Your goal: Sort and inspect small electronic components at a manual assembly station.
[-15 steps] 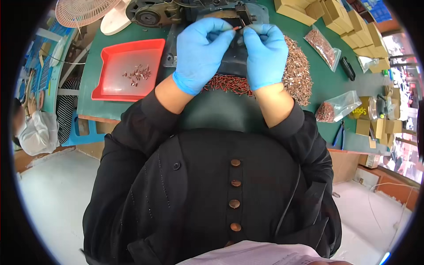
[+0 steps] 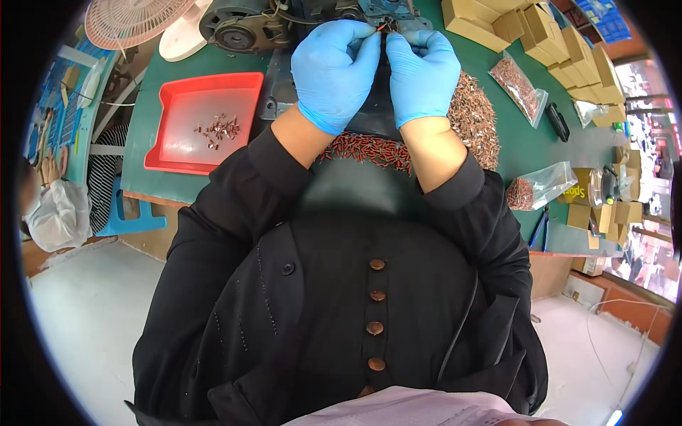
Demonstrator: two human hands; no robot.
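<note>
Small part: a tiny red-tipped piece point(image 2: 384, 28) sits pinched between my two sets of fingertips, right up against the dark machine point(image 2: 369, 14) at the far edge of the bench.
Left hand: my left hand point(image 2: 334, 71), in a blue glove, has its fingers curled in narrow, thumb and forefinger closed on the near-left end of the small part.
Right hand: my right hand point(image 2: 424, 74), also gloved blue, mirrors it, fingers bunched tight and holding the same piece from the right; the two hands nearly touch at the tips.
Loose stock: a heap of small coppery parts point(image 2: 472, 117) spreads just right of my right fingers and runs under both wrists toward my body.
Tray: a red tray point(image 2: 170, 153) lies well to the left of my left fingers, with a few small parts point(image 2: 218, 130) scattered in it.
Bags: one clear bag of coppery parts point(image 2: 517, 84) lies right of my right fingers, another point(image 2: 541, 186) nearer my right elbow.
Boxes: tan cardboard boxes point(image 2: 497, 21) are stacked beyond and right of my fingertips.
Bench: all rests on a green table point(image 2: 153, 85).
</note>
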